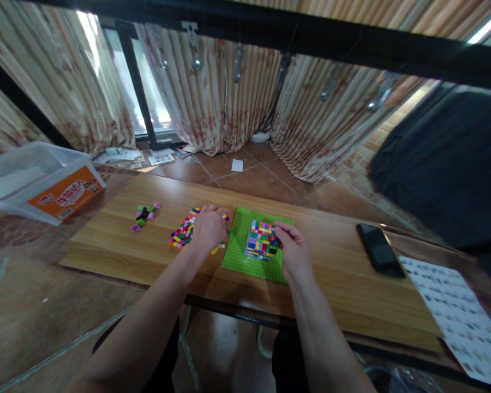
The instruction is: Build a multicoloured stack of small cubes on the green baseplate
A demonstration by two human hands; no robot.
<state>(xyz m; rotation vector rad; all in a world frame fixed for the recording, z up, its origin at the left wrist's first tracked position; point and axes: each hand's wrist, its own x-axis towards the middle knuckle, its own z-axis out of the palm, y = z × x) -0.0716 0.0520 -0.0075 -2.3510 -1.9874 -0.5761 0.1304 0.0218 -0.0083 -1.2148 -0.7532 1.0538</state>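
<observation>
A green baseplate (pixel 235 256) lies on the wooden table, and a block of stacked multicoloured toy bricks (pixel 262 240) stands on it. My right hand (pixel 295 248) is at the right side of this stack, thumb and fingers pinched together at its upper right edge. Whether a small brick is between those fingertips is too small to make out. Left of the baseplate, my left hand (pixel 209 226) rests over a pile of loose small bricks (pixel 184 230). Its fingers point away from me and bend down into the pile; the fingertips are partly hidden.
A smaller group of larger bricks (pixel 144 214) lies farther left. A clear plastic bin (pixel 45 185) with an orange label stands at the far left. On the right are a black phone (pixel 380 250) and a printed sheet (pixel 454 311). A dark bar (pixel 245 27) crosses above the table.
</observation>
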